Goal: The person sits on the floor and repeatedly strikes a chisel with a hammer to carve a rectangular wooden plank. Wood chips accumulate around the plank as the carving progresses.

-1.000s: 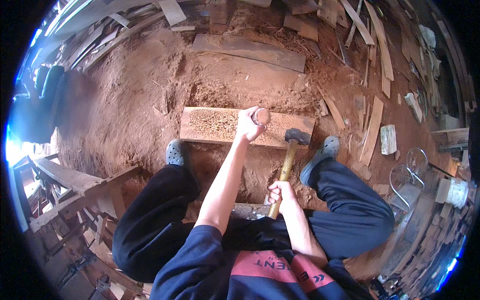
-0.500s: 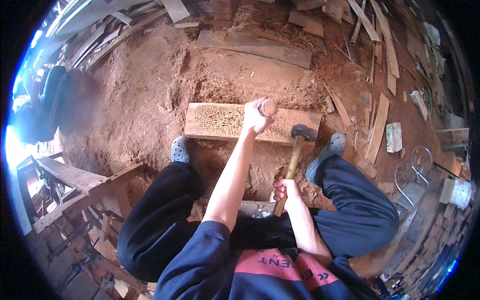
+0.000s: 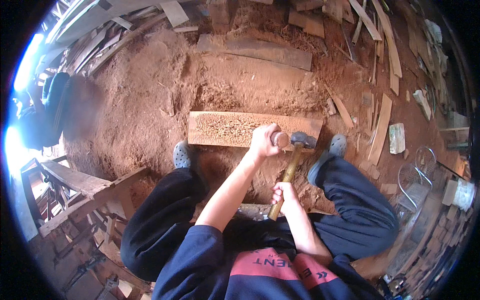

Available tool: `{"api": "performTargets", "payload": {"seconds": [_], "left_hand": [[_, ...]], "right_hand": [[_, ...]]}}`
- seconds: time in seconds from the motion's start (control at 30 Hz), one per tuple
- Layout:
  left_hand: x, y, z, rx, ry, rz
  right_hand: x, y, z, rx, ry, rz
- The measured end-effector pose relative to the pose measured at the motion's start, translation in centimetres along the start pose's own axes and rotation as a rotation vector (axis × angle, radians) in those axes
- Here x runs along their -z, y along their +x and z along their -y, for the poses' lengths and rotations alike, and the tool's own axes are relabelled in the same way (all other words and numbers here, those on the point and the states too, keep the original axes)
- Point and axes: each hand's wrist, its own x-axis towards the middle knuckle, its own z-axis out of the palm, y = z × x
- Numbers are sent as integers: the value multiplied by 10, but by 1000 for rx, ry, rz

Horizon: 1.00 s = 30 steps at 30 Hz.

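Observation:
A thick wooden board (image 3: 225, 125), its top pitted with many small dark marks, lies on the ground between my feet. My left hand (image 3: 264, 141) is closed around a round wooden tool handle (image 3: 280, 139), seen end-on over the board's near edge; the tool's working end is hidden. My right hand (image 3: 286, 196) grips the wooden shaft of a hammer (image 3: 289, 172). Its dark, blunt metal head (image 3: 303, 140) is right beside the wooden handle, over the right part of the board.
A long plank (image 3: 255, 50) lies on the dirt beyond the board. Wood strips (image 3: 381, 129) and a pale block (image 3: 397, 138) are scattered to the right. At left stands a rough timber frame (image 3: 80, 182); a person's dark clothed leg (image 3: 55, 107) appears at the far left.
My left hand has come nearer to me and slightly right, from over the board's middle to its near edge, still holding the handle. The hammer has shifted slightly nearer me.

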Motion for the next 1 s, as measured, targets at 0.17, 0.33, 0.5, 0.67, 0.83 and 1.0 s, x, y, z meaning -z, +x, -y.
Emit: {"api": "performTargets", "payload": {"seconds": [0.17, 0.33, 0.5, 0.67, 0.83, 1.0], "left_hand": [[-8, -1, -6, -3, 40, -13], [-15, -2, -11, -7, 62, 9], [-9, 4, -9, 2, 27, 89], [12, 16, 34, 176, -343, -109], [38, 23, 20, 226, -351, -128], [12, 8, -12, 22, -65, 61]], "right_hand": [[-1, 1, 0, -4, 12, 20], [-6, 2, -1, 26, -6, 20], [-13, -5, 1, 25, 28, 29], [-5, 0, -4, 19, 13, 17], [2, 9, -7, 64, -65, -66], [2, 12, -11, 59, -1, -45]]}}
